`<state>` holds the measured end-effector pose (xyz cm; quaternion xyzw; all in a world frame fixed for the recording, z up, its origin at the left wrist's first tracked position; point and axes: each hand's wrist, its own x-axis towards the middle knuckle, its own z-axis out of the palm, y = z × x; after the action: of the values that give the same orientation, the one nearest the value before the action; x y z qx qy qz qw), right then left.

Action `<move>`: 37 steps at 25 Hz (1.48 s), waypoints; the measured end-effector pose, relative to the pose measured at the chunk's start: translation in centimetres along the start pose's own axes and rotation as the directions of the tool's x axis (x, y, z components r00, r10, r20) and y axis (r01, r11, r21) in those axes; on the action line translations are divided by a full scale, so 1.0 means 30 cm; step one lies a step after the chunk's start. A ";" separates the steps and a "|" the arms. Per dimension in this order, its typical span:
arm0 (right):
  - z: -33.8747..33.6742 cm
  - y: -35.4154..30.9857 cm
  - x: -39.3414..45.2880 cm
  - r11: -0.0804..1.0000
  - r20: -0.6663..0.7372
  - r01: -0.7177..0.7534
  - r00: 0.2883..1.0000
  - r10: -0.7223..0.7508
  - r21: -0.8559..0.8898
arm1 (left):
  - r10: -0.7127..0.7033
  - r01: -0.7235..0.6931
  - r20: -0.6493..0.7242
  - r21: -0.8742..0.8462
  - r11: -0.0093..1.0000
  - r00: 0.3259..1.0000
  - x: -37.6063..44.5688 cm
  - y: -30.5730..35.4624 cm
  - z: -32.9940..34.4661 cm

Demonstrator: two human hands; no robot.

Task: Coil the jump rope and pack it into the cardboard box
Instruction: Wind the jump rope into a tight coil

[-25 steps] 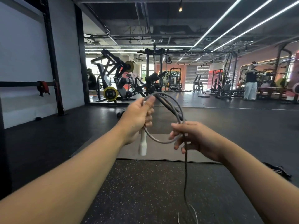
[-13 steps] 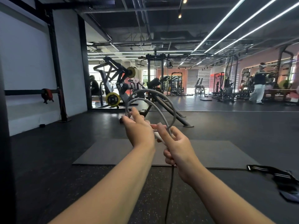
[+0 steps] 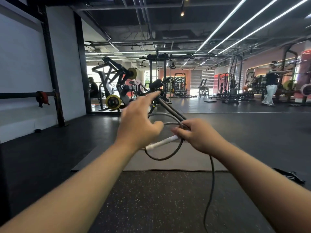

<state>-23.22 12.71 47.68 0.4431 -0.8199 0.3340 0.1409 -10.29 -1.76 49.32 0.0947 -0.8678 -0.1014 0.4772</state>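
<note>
The grey jump rope (image 3: 170, 156) hangs in loose loops at chest height, its white handle (image 3: 162, 142) sticking out to the left. My right hand (image 3: 199, 136) is closed on the loops and the handle's near end. A free length of rope (image 3: 211, 182) drops from that hand down out of the frame. Just left of the coil, my left hand (image 3: 140, 121) is open, fingers spread, its index finger pointing forward; it looks blurred and holds nothing. No cardboard box is in view.
A grey floor mat (image 3: 185, 163) lies ahead on the black rubber floor. A black strap (image 3: 292, 176) lies at the right. Weight machines (image 3: 117, 88) stand beyond the mat. A person (image 3: 271, 84) stands far right. A white wall (image 3: 21, 64) runs on the left.
My left hand has let go of the coil and opened. My right hand now holds the loops and the white handle alone, and the coil has dropped lower and tilted.
</note>
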 end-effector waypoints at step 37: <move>0.017 -0.032 -0.098 0.421 0.457 -0.440 0.887 0.066 0.793 | -0.664 0.586 0.367 -0.799 0.133 0.651 0.066 0.007 0.107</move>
<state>-20.74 13.86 46.15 0.3721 -0.5965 0.6389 -0.3124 -14.06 -1.80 49.30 0.1923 -0.5430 -0.7140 0.3980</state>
